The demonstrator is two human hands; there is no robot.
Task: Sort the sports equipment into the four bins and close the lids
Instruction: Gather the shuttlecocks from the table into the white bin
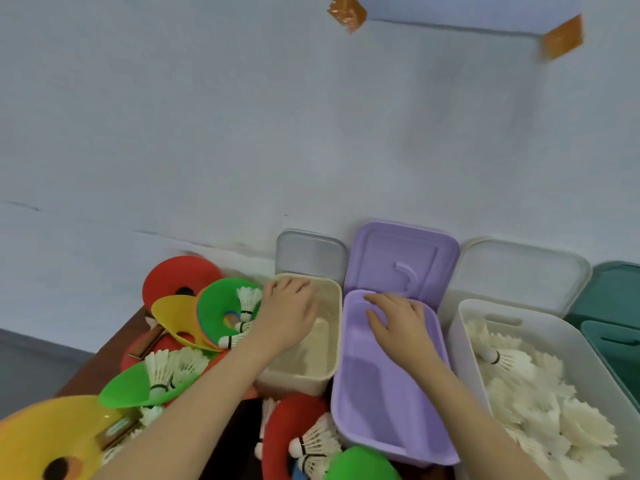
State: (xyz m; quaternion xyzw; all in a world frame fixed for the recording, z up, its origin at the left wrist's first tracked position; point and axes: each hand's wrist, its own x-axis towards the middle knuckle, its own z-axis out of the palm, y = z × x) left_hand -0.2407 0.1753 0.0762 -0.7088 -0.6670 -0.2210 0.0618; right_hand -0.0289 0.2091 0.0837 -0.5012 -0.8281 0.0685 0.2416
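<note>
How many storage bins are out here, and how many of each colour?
beige bin: 1
purple bin: 1
white bin: 1
green bin: 1
Total: 4

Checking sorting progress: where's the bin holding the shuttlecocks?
In the head view, the white bin sits at right, between the purple bin and the green bin.
</note>
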